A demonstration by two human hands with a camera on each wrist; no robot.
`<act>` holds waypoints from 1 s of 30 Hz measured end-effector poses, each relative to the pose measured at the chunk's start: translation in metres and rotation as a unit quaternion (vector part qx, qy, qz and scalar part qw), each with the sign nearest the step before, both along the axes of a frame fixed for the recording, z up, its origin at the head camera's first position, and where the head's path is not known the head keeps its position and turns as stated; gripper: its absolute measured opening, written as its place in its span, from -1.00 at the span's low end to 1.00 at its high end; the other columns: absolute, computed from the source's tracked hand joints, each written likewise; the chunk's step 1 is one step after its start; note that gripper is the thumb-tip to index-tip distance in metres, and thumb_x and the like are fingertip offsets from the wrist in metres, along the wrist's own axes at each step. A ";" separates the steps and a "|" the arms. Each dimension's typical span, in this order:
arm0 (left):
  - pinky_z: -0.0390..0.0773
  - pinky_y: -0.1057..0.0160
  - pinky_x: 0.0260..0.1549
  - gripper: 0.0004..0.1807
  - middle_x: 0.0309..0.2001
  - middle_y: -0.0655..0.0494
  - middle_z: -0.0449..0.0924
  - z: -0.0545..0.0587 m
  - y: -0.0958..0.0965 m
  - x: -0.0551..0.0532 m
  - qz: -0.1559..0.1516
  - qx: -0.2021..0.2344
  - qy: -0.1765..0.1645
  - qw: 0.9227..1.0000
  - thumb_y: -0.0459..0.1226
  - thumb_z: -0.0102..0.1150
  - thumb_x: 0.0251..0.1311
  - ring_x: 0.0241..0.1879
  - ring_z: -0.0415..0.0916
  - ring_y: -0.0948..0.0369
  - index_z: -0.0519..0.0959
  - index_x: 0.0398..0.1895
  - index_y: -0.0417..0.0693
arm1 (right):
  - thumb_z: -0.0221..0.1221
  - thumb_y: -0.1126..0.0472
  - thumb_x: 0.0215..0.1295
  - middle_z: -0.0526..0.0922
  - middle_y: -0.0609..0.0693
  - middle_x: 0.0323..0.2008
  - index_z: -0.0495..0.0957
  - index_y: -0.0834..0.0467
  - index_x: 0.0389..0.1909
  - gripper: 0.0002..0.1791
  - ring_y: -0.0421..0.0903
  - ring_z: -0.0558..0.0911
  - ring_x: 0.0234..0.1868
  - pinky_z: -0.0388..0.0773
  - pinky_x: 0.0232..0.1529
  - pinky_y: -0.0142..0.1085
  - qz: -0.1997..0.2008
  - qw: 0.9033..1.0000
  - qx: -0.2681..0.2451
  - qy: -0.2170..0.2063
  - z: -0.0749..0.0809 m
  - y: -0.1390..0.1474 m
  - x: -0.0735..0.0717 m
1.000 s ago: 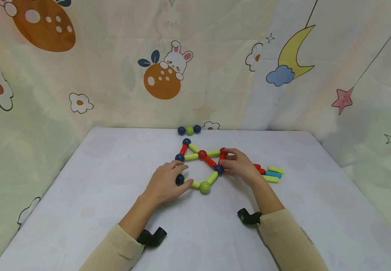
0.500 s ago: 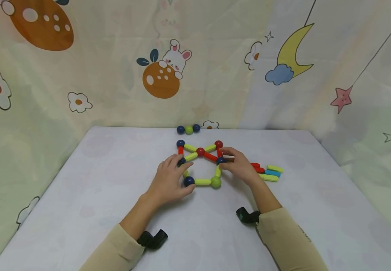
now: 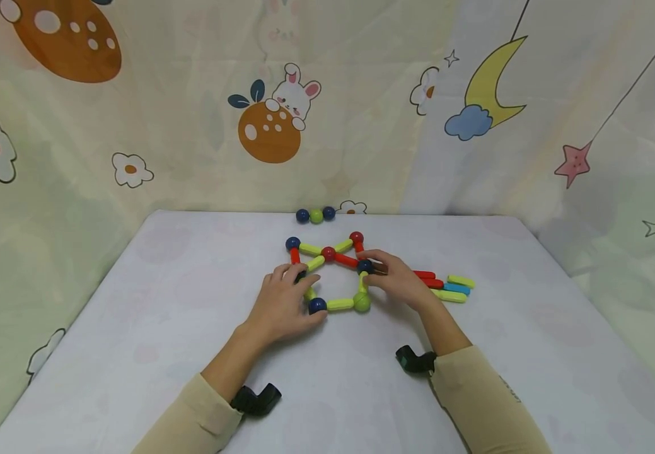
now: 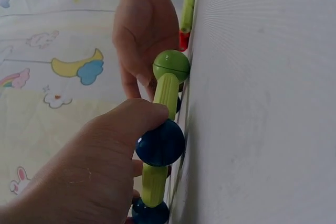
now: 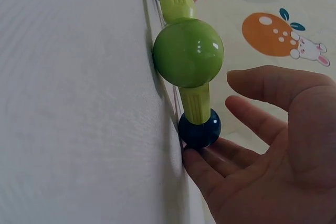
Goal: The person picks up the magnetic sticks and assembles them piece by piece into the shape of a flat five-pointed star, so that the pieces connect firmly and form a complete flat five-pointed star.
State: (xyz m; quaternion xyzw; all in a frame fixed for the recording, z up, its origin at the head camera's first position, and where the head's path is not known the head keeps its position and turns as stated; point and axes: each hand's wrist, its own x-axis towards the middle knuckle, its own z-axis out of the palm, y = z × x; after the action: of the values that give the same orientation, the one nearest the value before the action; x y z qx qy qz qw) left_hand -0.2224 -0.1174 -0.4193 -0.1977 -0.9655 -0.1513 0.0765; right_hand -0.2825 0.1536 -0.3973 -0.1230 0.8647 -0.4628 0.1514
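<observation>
A flat figure of coloured balls and sticks lies on the table. A red ball (image 3: pixel 328 254) sits in its upper middle, and a green ball (image 3: pixel 362 302) at its lower right corner. My left hand (image 3: pixel 282 302) holds the figure's left side, with the thumb at the near blue ball (image 4: pixel 160 142) and the fingers partly hidden behind the sticks. My right hand (image 3: pixel 398 280) is at the right side. In the right wrist view its lower fingertips touch a blue ball (image 5: pixel 200 128), while thumb and index finger stand apart from it.
Two blue balls flank a green ball (image 3: pixel 316 216) at the table's far edge. Several loose sticks, among them a blue stick (image 3: pixel 456 290), lie right of the right hand. A patterned cloth (image 3: pixel 191 126) hangs behind the table (image 3: pixel 162 378).
The figure's lower loop has widened: its near blue ball and green ball have moved right. The upper balls have shifted left, and the right fingers have come off the upper red ball.
</observation>
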 end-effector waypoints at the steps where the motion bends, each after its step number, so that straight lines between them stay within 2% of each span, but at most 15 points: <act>1: 0.38 -0.20 0.30 -0.23 0.45 -0.02 0.37 0.000 0.000 0.000 0.003 -0.002 0.001 1.000 0.26 0.27 0.12 0.46 0.20 -0.10 0.54 0.38 0.18 | 0.18 0.17 0.39 0.25 0.12 0.57 0.39 0.01 0.47 -0.38 0.29 0.29 0.55 0.28 0.47 0.23 0.002 1.000 -0.001 0.000 0.000 0.000 0.000; 5: 0.25 -0.27 0.41 -0.20 0.53 -0.06 0.26 -0.002 0.001 -0.001 -0.008 0.008 -0.017 1.000 0.26 0.26 0.14 0.56 0.07 -0.13 0.51 0.41 0.13 | 0.15 0.19 0.44 0.31 0.13 0.54 0.39 0.05 0.47 -0.42 0.29 0.35 0.51 0.35 0.44 0.21 0.010 1.000 0.009 0.018 0.001 0.005 -0.001; 8: 0.19 -0.29 0.46 -0.20 0.59 -0.07 0.18 -0.002 0.001 -0.001 -0.016 0.020 -0.042 0.999 0.25 0.23 0.19 0.61 0.00 -0.14 0.48 0.45 0.10 | 0.13 0.21 0.47 0.45 0.15 0.44 0.42 0.10 0.43 -0.48 0.25 0.47 0.43 0.44 0.38 0.17 0.007 0.998 0.034 0.057 0.005 0.014 -0.002; 13: 0.26 -0.27 0.43 -0.18 0.59 -0.04 0.17 -0.002 0.001 -0.001 -0.009 0.020 -0.054 0.998 0.26 0.22 0.20 0.60 0.02 -0.11 0.46 0.46 0.10 | 0.10 0.20 0.52 0.62 0.19 0.26 0.50 0.15 0.35 -0.57 0.19 0.60 0.26 0.55 0.24 0.13 -0.026 0.989 0.073 0.125 0.019 0.036 -0.003; 16: 0.26 -0.27 0.42 -0.18 0.59 -0.04 0.18 -0.002 0.001 0.000 -0.007 0.019 -0.052 0.998 0.26 0.23 0.20 0.60 0.02 -0.11 0.46 0.46 0.09 | 0.09 0.19 0.54 0.64 0.21 0.22 0.51 0.16 0.32 -0.60 0.20 0.60 0.23 0.54 0.22 0.15 -0.051 0.984 0.088 0.145 0.028 0.053 -0.003; 21: 0.24 -0.28 0.43 -0.18 0.59 -0.04 0.17 -0.002 0.000 0.001 -0.002 0.022 -0.055 0.998 0.26 0.23 0.20 0.60 0.01 -0.11 0.47 0.46 0.07 | 0.08 0.19 0.54 0.62 0.23 0.23 0.50 0.16 0.33 -0.60 0.22 0.59 0.25 0.50 0.28 0.17 -0.072 0.980 0.118 0.144 0.032 0.075 -0.005; 25: 0.23 -0.29 0.43 -0.18 0.60 -0.04 0.15 -0.002 -0.001 0.002 0.001 0.023 -0.058 0.998 0.26 0.23 0.20 0.61 -0.01 -0.11 0.47 0.46 0.08 | 0.12 0.17 0.51 0.60 0.25 0.25 0.49 0.18 0.34 -0.56 0.23 0.57 0.27 0.47 0.30 0.19 -0.067 0.981 0.138 0.123 0.031 0.081 -0.005; 30: 0.23 -0.29 0.43 -0.19 0.60 -0.03 0.15 -0.003 0.000 0.002 0.000 0.018 -0.059 0.998 0.27 0.22 0.21 0.62 -0.02 -0.11 0.47 0.45 0.09 | 0.16 0.13 0.47 0.58 0.25 0.26 0.52 0.18 0.31 -0.54 0.25 0.51 0.30 0.43 0.31 0.22 -0.048 0.977 0.186 0.087 0.026 0.083 -0.005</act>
State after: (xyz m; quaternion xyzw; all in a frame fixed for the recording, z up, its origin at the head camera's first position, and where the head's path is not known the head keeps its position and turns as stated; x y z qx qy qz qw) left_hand -0.2205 -0.1175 -0.4218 -0.1870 -0.9655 -0.1799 0.0226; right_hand -0.2874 0.2366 -0.3709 -0.0906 0.9505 -0.2881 0.0733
